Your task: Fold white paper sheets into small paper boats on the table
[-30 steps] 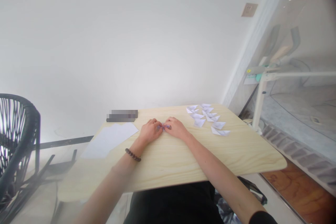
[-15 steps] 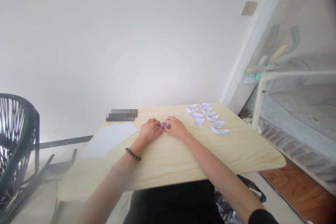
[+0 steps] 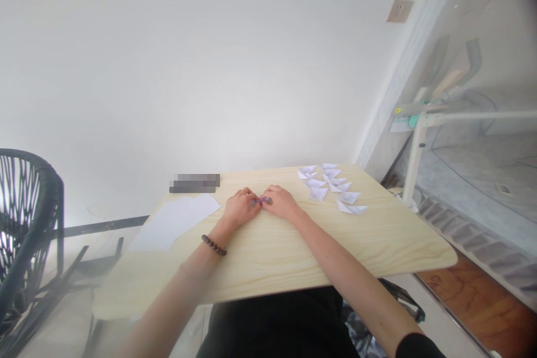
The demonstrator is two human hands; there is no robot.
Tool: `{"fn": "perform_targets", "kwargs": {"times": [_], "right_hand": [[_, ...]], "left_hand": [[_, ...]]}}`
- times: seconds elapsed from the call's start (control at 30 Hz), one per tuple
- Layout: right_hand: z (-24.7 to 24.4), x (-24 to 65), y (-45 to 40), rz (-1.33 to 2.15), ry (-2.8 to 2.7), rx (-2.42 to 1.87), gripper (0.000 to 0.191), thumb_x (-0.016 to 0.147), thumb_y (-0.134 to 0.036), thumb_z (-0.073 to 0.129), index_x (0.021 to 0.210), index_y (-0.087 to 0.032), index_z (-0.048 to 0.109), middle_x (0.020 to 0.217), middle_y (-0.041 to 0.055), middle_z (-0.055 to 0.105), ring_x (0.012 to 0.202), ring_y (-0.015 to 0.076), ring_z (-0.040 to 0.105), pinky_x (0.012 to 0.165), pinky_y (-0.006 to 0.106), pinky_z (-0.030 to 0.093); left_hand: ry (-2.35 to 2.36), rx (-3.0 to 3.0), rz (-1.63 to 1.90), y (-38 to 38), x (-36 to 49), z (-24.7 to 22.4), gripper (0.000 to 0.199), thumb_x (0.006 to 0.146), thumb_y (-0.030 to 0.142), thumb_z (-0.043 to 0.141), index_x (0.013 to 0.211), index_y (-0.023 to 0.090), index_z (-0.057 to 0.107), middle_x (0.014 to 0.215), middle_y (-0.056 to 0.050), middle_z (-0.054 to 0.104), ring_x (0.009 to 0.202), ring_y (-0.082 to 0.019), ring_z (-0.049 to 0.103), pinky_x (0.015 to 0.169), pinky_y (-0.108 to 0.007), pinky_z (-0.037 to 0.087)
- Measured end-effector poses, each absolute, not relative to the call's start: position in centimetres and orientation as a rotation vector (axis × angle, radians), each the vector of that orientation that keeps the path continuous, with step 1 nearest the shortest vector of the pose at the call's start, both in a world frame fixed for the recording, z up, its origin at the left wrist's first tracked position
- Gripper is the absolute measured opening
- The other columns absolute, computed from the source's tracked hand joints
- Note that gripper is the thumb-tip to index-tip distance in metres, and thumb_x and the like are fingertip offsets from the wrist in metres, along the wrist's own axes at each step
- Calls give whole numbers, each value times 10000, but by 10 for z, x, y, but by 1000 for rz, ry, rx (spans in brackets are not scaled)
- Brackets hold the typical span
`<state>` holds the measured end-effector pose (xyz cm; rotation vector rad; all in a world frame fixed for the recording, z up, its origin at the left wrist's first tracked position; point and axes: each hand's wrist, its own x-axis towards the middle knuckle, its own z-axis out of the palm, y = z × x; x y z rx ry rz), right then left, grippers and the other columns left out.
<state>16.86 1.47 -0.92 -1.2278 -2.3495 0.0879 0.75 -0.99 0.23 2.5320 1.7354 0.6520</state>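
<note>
Near the middle of the light wooden table (image 3: 268, 257), a small folded paper (image 3: 260, 200) is pinched between my two hands. My left hand (image 3: 241, 208), with a dark bead bracelet at the wrist, grips its left end. On the other side, my right hand (image 3: 280, 201) has its fingers closed on the right end. The fingers cover much of the paper. Several white folded paper boats (image 3: 318, 193) lie in a loose group to the right of my hands. To the left, white paper sheets (image 3: 172, 221) lie flat on the table.
A blurred-out dark object (image 3: 194, 183) sits at the back left of the table, by the wall. A dark woven chair (image 3: 31, 224) stands at the far left. Off the right side are a white metal frame (image 3: 415, 162) and a wall socket (image 3: 400, 11).
Both hands stay in nearly the same place on the folded paper. The paper between them looks slightly flatter or narrower.
</note>
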Motion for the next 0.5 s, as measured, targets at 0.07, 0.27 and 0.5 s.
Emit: {"fn": "perform_targets", "kwargs": {"times": [0.07, 0.27, 0.5], "right_hand": [[-9, 169, 15, 77, -2349, -1231, 163, 745, -268, 504, 838, -230, 633, 891, 16, 580, 866, 145, 475, 786, 242, 357], [-8, 168, 13, 71, -2332, -1252, 187, 752, -301, 498, 875, -225, 617, 894, 21, 580, 881, 142, 481, 771, 239, 352], [-7, 168, 12, 43, -2322, -1310, 186, 734, -317, 504, 860, -241, 618, 886, 15, 577, 854, 148, 503, 740, 245, 357]], "left_hand": [[1734, 2525, 646, -10, 7, 2, 260, 758, 388, 444, 873, 242, 625, 921, -38, 554, 888, -187, 514, 693, -264, 411], [1751, 2498, 661, -8, 6, 1, 289, 771, 412, 414, 884, 248, 625, 925, -30, 558, 872, -180, 523, 686, -263, 405], [1814, 2465, 652, -8, 8, 0, 266, 753, 414, 432, 865, 256, 615, 921, -17, 559, 857, -174, 529, 681, -259, 401]]}}
